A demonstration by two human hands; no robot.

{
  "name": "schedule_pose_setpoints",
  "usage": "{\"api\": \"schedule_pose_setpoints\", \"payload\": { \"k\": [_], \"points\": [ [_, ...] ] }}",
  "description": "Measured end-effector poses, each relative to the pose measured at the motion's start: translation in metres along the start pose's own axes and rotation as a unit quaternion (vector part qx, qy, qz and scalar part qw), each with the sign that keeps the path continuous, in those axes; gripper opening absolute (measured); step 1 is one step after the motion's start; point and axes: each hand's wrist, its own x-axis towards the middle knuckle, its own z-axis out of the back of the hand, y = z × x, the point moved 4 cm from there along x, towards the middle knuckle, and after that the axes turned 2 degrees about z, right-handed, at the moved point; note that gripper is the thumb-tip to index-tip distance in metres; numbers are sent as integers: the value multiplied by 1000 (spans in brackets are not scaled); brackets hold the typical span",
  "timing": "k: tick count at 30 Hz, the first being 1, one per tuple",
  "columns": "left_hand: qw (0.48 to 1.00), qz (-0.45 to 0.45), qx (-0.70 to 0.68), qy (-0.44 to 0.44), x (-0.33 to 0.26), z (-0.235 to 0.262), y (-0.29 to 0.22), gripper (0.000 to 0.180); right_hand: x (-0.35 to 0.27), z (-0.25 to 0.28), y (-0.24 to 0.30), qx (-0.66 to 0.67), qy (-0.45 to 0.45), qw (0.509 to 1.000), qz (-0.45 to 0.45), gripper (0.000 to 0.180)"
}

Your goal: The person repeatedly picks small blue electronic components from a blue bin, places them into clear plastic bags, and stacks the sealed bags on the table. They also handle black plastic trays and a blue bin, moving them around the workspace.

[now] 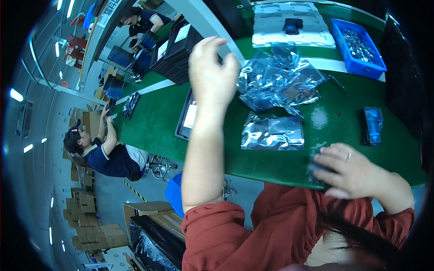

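My left hand [212, 72] is raised over the green table [151, 122], thumb and fingers apart, with nothing seen between them. It is nearest to a stack of black trays [176, 56]; below it, a black tray with a white label [190, 115] is partly hidden by my forearm. My right hand [350, 169] is at the table's front edge, its fingers bent over a small dark thing [315, 169], mostly covered and too blurred to name. Between the hands lie a flat silvery bag [272, 134] and a heap of crumpled clear silvery bags [280, 83].
A blue bin of small metal parts [359, 47] and a pale tray with a dark part [293, 27] stand at the back. A dark blue packet [373, 126] lies on the right, near a dark panel [402, 72]. Two co-workers [108, 156] [147, 22] are on the left.
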Motion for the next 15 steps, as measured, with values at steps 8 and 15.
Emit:
{"api": "schedule_pose_setpoints", "payload": {
  "k": [8, 15],
  "points": [
    [919, 291, 267, 17, -67, 113, 289, 31, 17, -42, 7, -24, 98, 992, -74, 68],
    [828, 413, 380, 4, -146, 170, 411, 39, 17, -46, 4, 5, 143, 980, -141, 66]
  ]
}}
